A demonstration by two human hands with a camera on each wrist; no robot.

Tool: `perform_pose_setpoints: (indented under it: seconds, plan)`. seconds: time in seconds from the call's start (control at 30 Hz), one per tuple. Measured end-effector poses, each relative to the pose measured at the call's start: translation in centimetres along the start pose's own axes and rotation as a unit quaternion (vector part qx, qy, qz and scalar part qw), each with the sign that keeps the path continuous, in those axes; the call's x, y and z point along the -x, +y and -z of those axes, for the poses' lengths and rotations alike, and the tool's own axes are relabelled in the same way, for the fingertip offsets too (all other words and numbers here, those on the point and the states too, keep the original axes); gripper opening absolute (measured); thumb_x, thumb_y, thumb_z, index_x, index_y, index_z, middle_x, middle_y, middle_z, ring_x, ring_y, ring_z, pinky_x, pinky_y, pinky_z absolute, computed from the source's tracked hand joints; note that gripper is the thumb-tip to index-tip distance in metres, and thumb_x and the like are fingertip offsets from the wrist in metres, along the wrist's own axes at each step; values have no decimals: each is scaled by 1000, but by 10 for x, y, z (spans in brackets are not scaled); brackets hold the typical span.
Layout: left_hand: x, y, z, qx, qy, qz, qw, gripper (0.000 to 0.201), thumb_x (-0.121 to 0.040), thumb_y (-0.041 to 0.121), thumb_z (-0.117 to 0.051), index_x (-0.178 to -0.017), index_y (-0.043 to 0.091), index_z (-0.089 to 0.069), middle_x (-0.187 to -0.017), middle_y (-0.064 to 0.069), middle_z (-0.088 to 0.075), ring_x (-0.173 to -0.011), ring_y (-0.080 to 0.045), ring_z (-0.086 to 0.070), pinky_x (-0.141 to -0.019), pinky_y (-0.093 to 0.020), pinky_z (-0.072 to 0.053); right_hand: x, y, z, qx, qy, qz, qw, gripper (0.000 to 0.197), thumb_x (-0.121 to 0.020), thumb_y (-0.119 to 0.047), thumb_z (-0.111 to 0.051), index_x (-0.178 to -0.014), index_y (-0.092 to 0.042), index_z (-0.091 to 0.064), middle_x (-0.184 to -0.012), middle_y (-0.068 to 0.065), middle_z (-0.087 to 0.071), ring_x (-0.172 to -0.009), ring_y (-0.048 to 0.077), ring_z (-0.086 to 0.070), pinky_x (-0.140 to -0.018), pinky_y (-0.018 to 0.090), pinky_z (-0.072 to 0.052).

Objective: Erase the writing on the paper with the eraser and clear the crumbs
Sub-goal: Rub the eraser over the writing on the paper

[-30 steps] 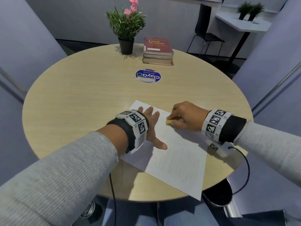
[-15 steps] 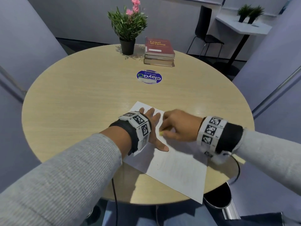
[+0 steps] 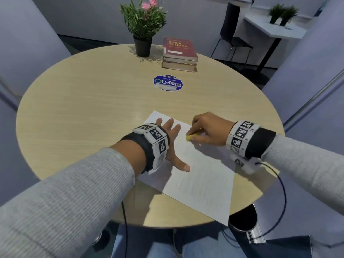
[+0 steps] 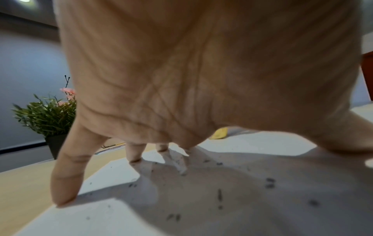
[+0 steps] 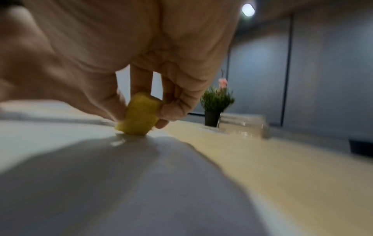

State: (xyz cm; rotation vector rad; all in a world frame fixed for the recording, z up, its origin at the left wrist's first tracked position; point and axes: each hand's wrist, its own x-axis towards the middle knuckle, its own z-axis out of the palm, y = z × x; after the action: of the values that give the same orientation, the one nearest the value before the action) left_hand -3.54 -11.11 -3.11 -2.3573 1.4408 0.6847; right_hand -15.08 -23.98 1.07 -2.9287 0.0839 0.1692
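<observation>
A white sheet of paper (image 3: 201,175) lies on the round wooden table (image 3: 89,112), near its front edge. My left hand (image 3: 173,144) lies flat on the paper's left part with fingers spread, pressing it down. My right hand (image 3: 206,131) pinches a small yellow eraser (image 3: 190,137) between thumb and fingers, its lower end on the paper's upper part. In the right wrist view the eraser (image 5: 139,115) touches the paper (image 5: 101,183). The left wrist view shows dark crumbs (image 4: 269,182) scattered on the paper (image 4: 222,199) under my palm, and the eraser (image 4: 219,133) beyond.
A potted plant (image 3: 143,28) and a stack of books (image 3: 179,53) stand at the table's far side. A round blue sticker (image 3: 168,83) lies mid-table. A black chair (image 3: 234,34) and a white side table (image 3: 273,28) stand behind.
My right hand swept the eraser left toward the left hand, then back right and up the page. The left hand stayed flat on the paper.
</observation>
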Motion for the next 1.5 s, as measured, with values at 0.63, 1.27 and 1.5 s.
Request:
perform_pose_setpoints:
  seconds: [0.63,1.27,1.5]
  plan:
    - [3,1,0,9,-7,4,1000,146,-50,95,-58,-154,31,21,-162,2,27,-149,-35,21,-116,-65,-2,8,-2,-4,4,9,9,1000,21,-87,-28,-63,-102,-20,-74,-81,-4,-50,-67,3,-44,-75,34,-51]
    - [15,4,8,-5,-12,10,1000,143,-53,95,-56,-155,31,21,-163,4,25,-150,-32,19,-117,-63,-6,10,1,-10,-33,22,2,999,23,-85,-28,-66,-106,-20,-73,-87,-5,-50,-70,1,-45,-70,21,-40]
    - [15,5,9,-14,-13,10,1000,143,-55,94,-57,-155,29,22,-163,2,25,-150,-33,18,-117,-62,-6,12,-21,-15,-19,-22,61,998,23,-85,-28,-63,-103,-20,-74,-84,-2,-49,-71,10,-46,-73,31,-48]
